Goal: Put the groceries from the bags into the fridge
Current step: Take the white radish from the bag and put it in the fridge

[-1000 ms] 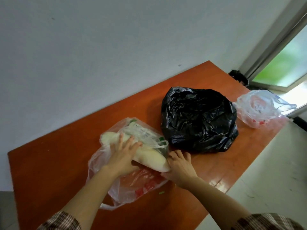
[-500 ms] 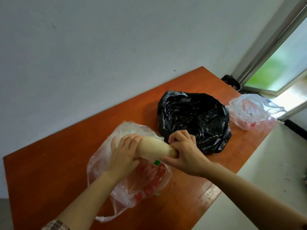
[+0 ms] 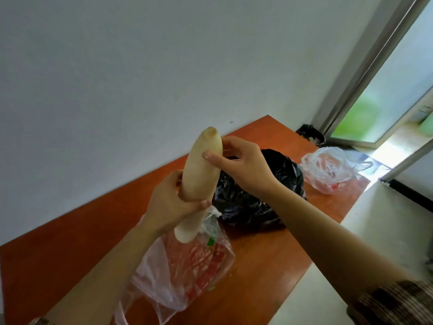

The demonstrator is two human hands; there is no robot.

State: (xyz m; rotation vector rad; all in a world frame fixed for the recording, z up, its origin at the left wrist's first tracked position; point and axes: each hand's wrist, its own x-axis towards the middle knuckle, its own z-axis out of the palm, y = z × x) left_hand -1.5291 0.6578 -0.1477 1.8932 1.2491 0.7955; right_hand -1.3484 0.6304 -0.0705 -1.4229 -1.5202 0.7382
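Note:
A long pale white radish (image 3: 201, 174) stands nearly upright in the air above the orange table (image 3: 70, 242). My left hand (image 3: 173, 205) grips its lower part, fingers wrapped round it. My right hand (image 3: 239, 163) holds its upper part between thumb and fingers. Below the radish lies a clear plastic bag with red print (image 3: 192, 268), crumpled and open. Behind my hands sits a black plastic bag (image 3: 264, 202). The fridge is not in view.
A second clear bag with reddish contents (image 3: 328, 170) lies near the table's far right corner. A dark bin (image 3: 311, 134) stands beyond the table by a glass door (image 3: 379, 102). A white wall runs along the table's far side. Pale floor lies to the right.
Both hands have lifted the radish out of the clear bag and tilted it from lying flat to nearly upright. The bag has slumped back on the table.

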